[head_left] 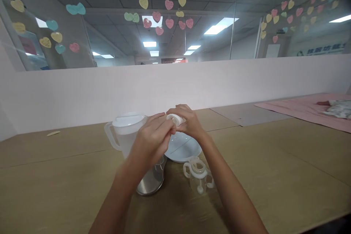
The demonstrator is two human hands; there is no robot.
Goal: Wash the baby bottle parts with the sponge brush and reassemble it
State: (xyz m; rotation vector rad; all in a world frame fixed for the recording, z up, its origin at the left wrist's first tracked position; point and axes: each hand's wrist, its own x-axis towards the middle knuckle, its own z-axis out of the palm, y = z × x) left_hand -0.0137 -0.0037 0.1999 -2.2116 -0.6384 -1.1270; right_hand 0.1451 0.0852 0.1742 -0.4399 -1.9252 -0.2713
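Both hands meet over the table around a small white round bottle part (175, 119) that looks like a collar or cap. My right hand (188, 119) is closed on it from the right. My left hand (156, 131) has its fingertips pressed together against its left side, and they cover part of it. Below the hands is a white bowl (183, 150). In front of it a clear baby bottle (197, 175) with two handles stands upright, its top uncovered and a ball-ended straw inside. My left hand partly hides a translucent lidded pitcher (126, 131).
A shiny metal container (151, 181) stands by my left forearm. The brown tabletop (274, 168) runs to a white wall (131, 87) under windows with heart-shaped notes. A pink cloth (307, 109) lies at the right, and a small flat pale piece (53, 133) at the left.
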